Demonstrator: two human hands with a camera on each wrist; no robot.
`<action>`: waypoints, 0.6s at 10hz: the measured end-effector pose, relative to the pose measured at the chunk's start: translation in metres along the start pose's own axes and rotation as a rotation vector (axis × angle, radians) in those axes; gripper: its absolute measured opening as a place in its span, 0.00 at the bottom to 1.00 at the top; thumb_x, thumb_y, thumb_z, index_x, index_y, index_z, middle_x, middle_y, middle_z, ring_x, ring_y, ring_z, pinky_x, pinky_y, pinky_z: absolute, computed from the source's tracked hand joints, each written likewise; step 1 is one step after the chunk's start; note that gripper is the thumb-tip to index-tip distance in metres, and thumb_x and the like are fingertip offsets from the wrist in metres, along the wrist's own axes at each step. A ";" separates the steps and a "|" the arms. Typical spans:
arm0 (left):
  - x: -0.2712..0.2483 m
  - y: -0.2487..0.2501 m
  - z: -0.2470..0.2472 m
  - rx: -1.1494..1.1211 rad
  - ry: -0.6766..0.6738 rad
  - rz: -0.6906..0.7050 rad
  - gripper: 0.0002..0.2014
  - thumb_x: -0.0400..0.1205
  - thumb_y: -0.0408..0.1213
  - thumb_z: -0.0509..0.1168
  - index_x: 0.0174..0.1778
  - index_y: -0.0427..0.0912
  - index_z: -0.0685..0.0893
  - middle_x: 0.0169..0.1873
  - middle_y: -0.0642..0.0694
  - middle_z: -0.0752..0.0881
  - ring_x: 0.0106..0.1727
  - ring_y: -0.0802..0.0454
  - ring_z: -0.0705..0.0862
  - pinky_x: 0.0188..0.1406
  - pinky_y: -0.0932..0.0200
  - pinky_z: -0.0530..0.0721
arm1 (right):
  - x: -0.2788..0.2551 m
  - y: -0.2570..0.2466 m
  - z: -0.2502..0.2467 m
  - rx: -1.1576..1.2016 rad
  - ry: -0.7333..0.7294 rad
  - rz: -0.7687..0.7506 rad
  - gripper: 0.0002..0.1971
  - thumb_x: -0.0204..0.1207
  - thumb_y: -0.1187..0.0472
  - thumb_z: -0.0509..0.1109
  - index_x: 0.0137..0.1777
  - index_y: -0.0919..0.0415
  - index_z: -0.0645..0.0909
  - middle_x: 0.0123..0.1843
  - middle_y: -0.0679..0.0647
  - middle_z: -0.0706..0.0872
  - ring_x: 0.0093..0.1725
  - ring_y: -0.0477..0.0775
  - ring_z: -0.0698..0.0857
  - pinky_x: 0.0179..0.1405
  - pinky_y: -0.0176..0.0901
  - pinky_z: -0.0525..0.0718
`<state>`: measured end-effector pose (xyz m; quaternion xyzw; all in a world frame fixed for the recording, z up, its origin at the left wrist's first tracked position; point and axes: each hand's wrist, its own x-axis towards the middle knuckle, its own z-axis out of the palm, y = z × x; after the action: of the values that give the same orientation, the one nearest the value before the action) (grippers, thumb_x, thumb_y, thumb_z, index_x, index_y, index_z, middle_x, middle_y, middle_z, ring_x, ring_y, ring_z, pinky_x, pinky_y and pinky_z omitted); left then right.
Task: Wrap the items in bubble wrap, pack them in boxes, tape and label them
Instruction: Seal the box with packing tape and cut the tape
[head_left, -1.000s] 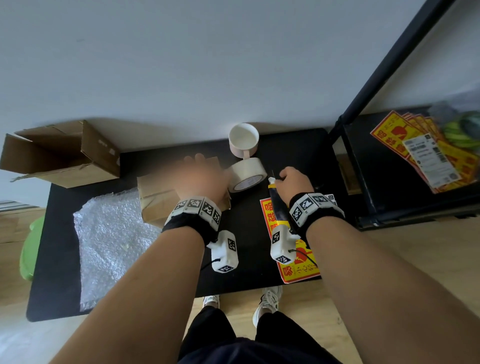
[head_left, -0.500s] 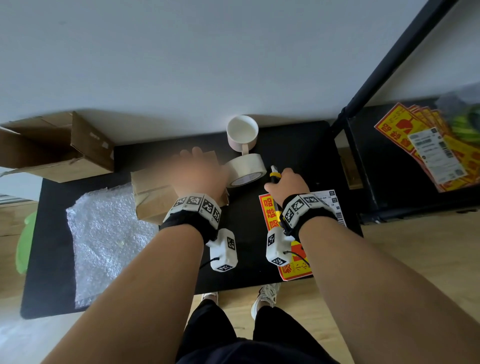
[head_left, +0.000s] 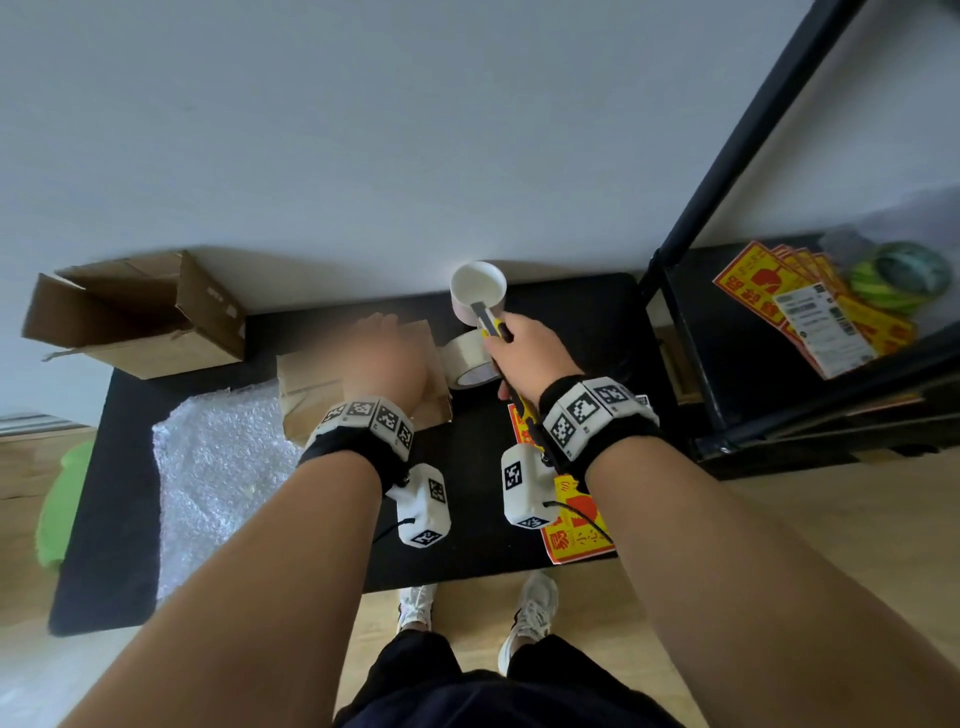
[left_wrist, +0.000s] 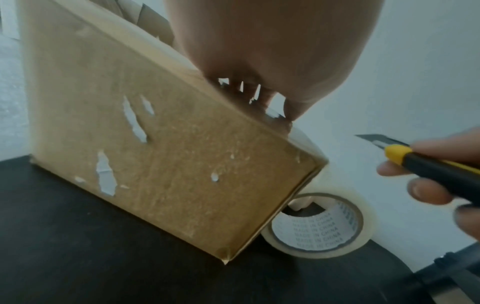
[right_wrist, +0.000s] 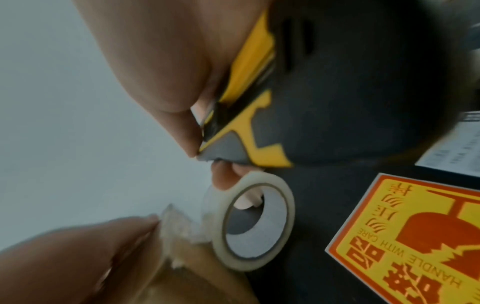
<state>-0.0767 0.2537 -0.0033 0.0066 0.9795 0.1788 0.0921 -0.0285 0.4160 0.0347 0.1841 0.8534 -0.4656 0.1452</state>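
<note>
A closed cardboard box (head_left: 311, 384) sits on the black table (head_left: 571, 312). My left hand (head_left: 387, 358) lies flat on its top, fingers pressing near the far edge (left_wrist: 259, 98). A strip of clear tape runs from the box to the tape roll (head_left: 467, 358) standing just right of it. My right hand (head_left: 519, 353) grips a yellow-and-black utility knife (left_wrist: 415, 162) above the roll (right_wrist: 254, 222), blade out and pointing away from me. A white mug (head_left: 478, 291) stands behind the roll. Bubble wrap (head_left: 218, 467) lies at the left.
An open empty cardboard box (head_left: 135, 312) lies at the back left. A yellow-red "handle with care" label (right_wrist: 415, 236) lies under my right wrist. A black shelf (head_left: 727, 364) on the right holds more labels (head_left: 810, 306) and green tape rolls (head_left: 904, 275).
My right hand has lifted the knife off the table and carried it forward and up, over the tape roll. My left hand has stayed on the box.
</note>
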 end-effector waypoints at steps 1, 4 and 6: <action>-0.006 -0.004 -0.004 0.003 -0.019 0.021 0.27 0.89 0.45 0.50 0.84 0.41 0.60 0.85 0.44 0.57 0.86 0.47 0.50 0.85 0.48 0.42 | -0.006 -0.008 0.012 -0.146 -0.131 -0.002 0.16 0.84 0.59 0.57 0.71 0.54 0.70 0.56 0.59 0.83 0.27 0.59 0.88 0.36 0.52 0.91; -0.010 -0.011 -0.002 0.111 -0.135 0.049 0.29 0.90 0.47 0.43 0.86 0.41 0.46 0.86 0.45 0.47 0.86 0.48 0.41 0.84 0.47 0.40 | -0.013 -0.007 0.038 -0.323 -0.151 0.079 0.32 0.86 0.62 0.56 0.87 0.61 0.47 0.69 0.70 0.79 0.63 0.71 0.83 0.56 0.56 0.81; -0.009 -0.012 0.002 0.130 -0.128 0.046 0.30 0.90 0.48 0.42 0.86 0.42 0.45 0.86 0.46 0.46 0.86 0.48 0.40 0.84 0.47 0.38 | -0.008 -0.013 0.040 -0.376 -0.160 0.081 0.33 0.85 0.63 0.55 0.86 0.64 0.44 0.70 0.71 0.78 0.58 0.69 0.84 0.54 0.59 0.81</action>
<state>-0.0667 0.2431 -0.0079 0.0466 0.9807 0.1163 0.1499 -0.0241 0.3737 0.0267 0.1505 0.9028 -0.3050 0.2632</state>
